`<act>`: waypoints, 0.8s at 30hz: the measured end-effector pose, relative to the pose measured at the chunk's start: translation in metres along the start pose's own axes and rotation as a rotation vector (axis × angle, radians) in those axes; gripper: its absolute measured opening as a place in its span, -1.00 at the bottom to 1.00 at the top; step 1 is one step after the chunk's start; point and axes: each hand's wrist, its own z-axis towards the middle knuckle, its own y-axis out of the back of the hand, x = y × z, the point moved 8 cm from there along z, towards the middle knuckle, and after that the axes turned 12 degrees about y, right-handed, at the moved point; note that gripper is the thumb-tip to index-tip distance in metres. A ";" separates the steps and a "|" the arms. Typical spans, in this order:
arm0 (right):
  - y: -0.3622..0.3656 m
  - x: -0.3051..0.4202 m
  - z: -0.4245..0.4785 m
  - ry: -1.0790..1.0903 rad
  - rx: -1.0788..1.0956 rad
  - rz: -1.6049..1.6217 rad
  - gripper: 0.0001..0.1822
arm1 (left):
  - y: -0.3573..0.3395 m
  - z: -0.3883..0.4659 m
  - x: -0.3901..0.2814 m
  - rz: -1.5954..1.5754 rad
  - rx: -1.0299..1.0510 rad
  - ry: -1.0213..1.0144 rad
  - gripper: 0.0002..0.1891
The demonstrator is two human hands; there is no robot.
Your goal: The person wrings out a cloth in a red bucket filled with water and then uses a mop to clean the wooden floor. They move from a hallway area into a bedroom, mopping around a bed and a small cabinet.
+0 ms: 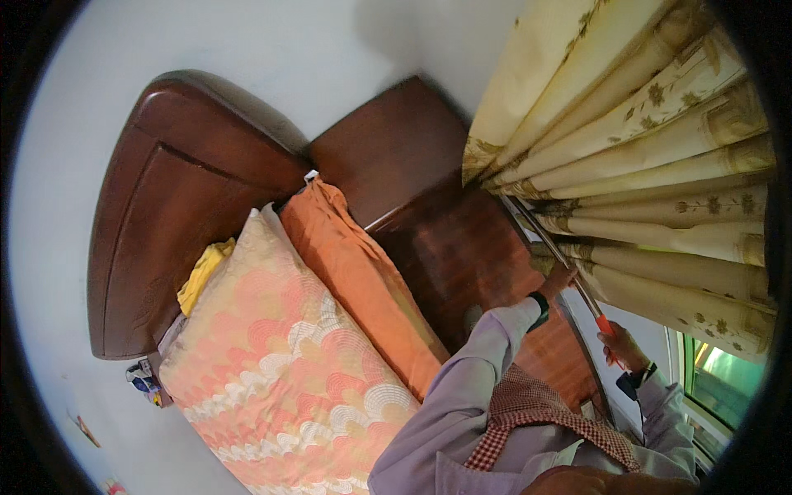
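Note:
A slim metal pole with an orange-red grip slants along the floor edge beside the curtain. My left hand is closed around the pole's middle. Lower down, my right hand holds the orange-red grip, and a thin red loop hangs by its fingers. The pole's far end goes out of sight at the curtain hem. Folds of the cream patterned curtain hang right beside the pole and my left hand.
A bed with a scalloped-pattern cover and orange sheet stands left, against a dark wooden headboard. Beside it is a brown wooden cabinet. Reddish wooden floor runs between bed and curtain. A green-tinted window is at right.

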 end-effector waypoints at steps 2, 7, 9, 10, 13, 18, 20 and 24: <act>-0.009 -0.021 0.058 0.225 -0.093 -0.080 -0.44 | 0.059 0.017 0.019 0.020 -0.152 0.056 -0.77; -0.026 -0.051 0.158 0.492 -0.183 0.371 -0.51 | 0.125 0.009 -0.021 0.118 -0.401 0.047 -0.58; -0.034 -0.062 0.187 0.424 -0.136 0.304 -0.52 | 0.155 0.021 -0.024 0.182 -0.428 0.061 -0.62; -0.040 -0.084 0.213 0.441 -0.135 0.241 -0.53 | 0.176 0.023 -0.023 0.189 -0.452 0.041 -0.60; -0.020 -0.166 0.207 0.235 -0.249 0.341 -0.54 | 0.136 0.043 -0.018 0.520 -0.394 0.088 -0.46; -0.014 -0.197 0.204 0.258 -0.295 0.572 -0.57 | 0.129 0.070 0.051 0.522 -0.282 0.162 -0.47; -0.030 -0.185 0.231 0.322 -0.195 0.784 -0.57 | 0.182 0.076 0.098 0.958 -0.423 0.079 -0.60; -0.010 -0.210 0.216 0.530 -0.246 0.063 -0.57 | 0.145 0.128 0.145 1.428 -0.358 -0.167 -0.77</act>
